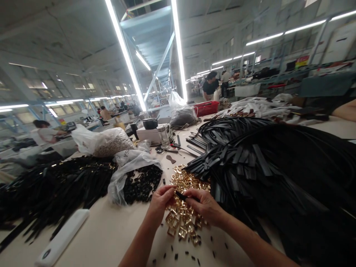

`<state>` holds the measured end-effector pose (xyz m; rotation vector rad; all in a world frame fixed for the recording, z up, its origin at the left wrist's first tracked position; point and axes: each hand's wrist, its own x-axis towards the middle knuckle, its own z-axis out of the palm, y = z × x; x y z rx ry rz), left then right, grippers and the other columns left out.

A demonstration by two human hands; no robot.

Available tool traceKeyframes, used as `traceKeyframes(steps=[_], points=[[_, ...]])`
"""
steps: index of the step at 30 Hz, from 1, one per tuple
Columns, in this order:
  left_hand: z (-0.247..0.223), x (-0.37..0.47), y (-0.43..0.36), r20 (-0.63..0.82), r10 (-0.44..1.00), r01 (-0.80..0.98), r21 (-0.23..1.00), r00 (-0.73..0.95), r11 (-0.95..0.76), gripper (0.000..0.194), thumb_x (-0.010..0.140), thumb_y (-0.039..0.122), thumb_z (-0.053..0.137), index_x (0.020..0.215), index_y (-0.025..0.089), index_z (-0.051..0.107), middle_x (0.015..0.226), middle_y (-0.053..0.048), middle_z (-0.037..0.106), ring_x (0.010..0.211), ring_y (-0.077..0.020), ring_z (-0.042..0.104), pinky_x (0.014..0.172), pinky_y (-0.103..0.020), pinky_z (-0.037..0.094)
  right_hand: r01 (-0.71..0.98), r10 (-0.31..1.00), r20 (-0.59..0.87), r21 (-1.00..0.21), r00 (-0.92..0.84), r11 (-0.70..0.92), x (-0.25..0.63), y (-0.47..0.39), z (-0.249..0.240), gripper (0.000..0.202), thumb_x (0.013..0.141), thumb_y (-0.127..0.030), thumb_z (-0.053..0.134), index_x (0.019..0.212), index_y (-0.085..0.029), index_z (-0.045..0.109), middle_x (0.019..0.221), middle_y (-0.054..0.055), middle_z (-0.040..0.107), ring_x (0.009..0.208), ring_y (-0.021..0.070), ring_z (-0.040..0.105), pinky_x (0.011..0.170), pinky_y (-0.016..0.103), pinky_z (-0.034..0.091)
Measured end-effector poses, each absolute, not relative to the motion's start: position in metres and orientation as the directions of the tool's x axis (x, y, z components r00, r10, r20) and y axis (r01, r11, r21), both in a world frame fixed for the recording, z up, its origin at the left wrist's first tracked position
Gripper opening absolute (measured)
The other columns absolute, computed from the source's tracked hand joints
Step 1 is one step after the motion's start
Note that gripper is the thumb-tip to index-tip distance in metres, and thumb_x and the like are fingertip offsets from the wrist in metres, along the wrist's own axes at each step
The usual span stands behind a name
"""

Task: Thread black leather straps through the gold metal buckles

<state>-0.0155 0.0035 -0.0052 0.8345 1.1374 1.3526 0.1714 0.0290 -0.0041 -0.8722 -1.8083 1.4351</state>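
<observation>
Both hands meet over a heap of gold buckles (183, 220) on the pale table. My right hand (204, 205) is closed around a short length of black strap (181, 195), its end pointing toward the other hand. Thumb and fingers of my left hand (162, 200) are pinched together by that strap end; what they hold is hidden. Just left of the heap, a plastic bag (118, 185) lies open with small black loops (141, 181) in it. To the right, a large pile of black straps (250, 159) reaches up against the buckles.
More black straps (55, 181) with gold fittings lie at the left, near a long white device (62, 237). Farther back stand a glass jar (163, 137), a filled plastic bag (105, 141) and a red basket (206, 108). A person (210, 87) works beyond. Small black bits dot the front.
</observation>
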Motion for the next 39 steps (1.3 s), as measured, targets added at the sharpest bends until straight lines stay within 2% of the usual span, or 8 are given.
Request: traceKeyframes(steps=[3,7,11,16,21,27,32,39], points=[[-0.005,-0.012,0.003,-0.191,0.981,-0.422,0.892,-0.030,0.161,0.031,0.063,0.034,0.082,0.084,0.012,0.073,0.071,-0.003,0.065,0.057,-0.0068,0.055,0.055,-0.017,0.044,0.037,0.811,0.058,-0.995,-0.583,0.098,0.171,0.029,-0.006,0.021,0.082,-0.036,0.056,0.090,-0.017,0.063,0.062,-0.005,0.051,0.044,0.0065,0.044,0.043,0.018,0.036],[0.000,-0.006,0.001,-0.223,0.975,-0.462,0.864,0.002,0.199,0.034,0.063,0.035,0.083,0.088,0.013,0.073,0.070,-0.002,0.064,0.054,-0.0051,0.053,0.055,-0.016,0.044,0.076,0.815,0.018,-0.994,-0.579,0.076,0.172,0.029,-0.005,0.021,0.082,-0.036,0.055,0.087,-0.017,0.062,0.059,-0.006,0.049,0.043,0.0065,0.045,0.041,0.017,0.037],[-0.003,-0.004,0.000,-0.174,0.985,-0.398,0.904,-0.008,0.157,0.036,0.061,0.033,0.084,0.091,0.016,0.072,0.075,-0.003,0.068,0.058,-0.0076,0.056,0.058,-0.018,0.043,0.112,0.849,0.069,-0.982,-0.524,0.149,0.171,0.027,-0.004,0.014,0.080,-0.029,0.054,0.080,-0.017,0.061,0.062,-0.004,0.053,0.048,0.0080,0.048,0.045,0.018,0.038],[-0.026,-0.001,0.008,-0.072,0.996,-0.265,0.961,0.049,0.082,0.030,0.059,0.030,0.085,0.082,0.015,0.074,0.079,-0.007,0.073,0.072,-0.0162,0.062,0.069,-0.025,0.046,0.217,0.885,0.123,-0.946,-0.449,0.242,0.168,0.026,-0.009,0.013,0.077,-0.024,0.054,0.075,-0.015,0.064,0.065,-0.001,0.058,0.059,0.0114,0.052,0.052,0.020,0.039],[-0.024,0.003,0.009,-0.151,0.987,-0.472,0.867,0.058,0.160,0.029,0.054,0.028,0.087,0.076,0.015,0.072,0.071,-0.007,0.071,0.065,-0.0174,0.064,0.065,-0.027,0.047,0.230,0.813,0.142,-0.919,-0.565,0.320,0.173,0.024,0.002,0.018,0.082,-0.027,0.053,0.084,-0.016,0.068,0.075,0.000,0.063,0.072,0.0142,0.055,0.062,0.021,0.040],[-0.016,0.008,0.001,-0.197,0.965,-0.630,0.731,0.175,0.264,0.028,0.055,0.024,0.086,0.075,0.015,0.068,0.067,-0.007,0.068,0.061,-0.0187,0.064,0.058,-0.027,0.046,0.208,0.721,0.133,-0.908,-0.680,0.364,0.173,0.019,0.015,0.020,0.085,-0.029,0.051,0.083,-0.018,0.068,0.071,-0.003,0.058,0.067,0.0120,0.050,0.058,0.020,0.036],[-0.014,0.013,-0.001,-0.218,0.958,-0.580,0.763,0.184,0.285,0.032,0.054,0.022,0.087,0.073,0.016,0.062,0.065,-0.003,0.064,0.056,-0.0156,0.062,0.056,-0.025,0.045,0.263,0.761,0.129,-0.891,-0.635,0.371,0.173,0.021,0.005,0.028,0.086,-0.034,0.048,0.074,-0.016,0.066,0.063,-0.002,0.055,0.060,0.0110,0.049,0.053,0.020,0.034],[-0.002,0.009,-0.008,-0.145,0.975,-0.524,0.825,0.167,0.212,0.035,0.057,0.025,0.085,0.071,0.016,0.055,0.067,0.000,0.062,0.060,-0.0119,0.060,0.058,-0.022,0.044,0.289,0.745,0.214,-0.827,-0.632,0.482,0.175,0.024,0.001,0.028,0.087,-0.034,0.051,0.067,-0.016,0.061,0.061,-0.003,0.053,0.059,0.0104,0.046,0.056,0.021,0.033]])
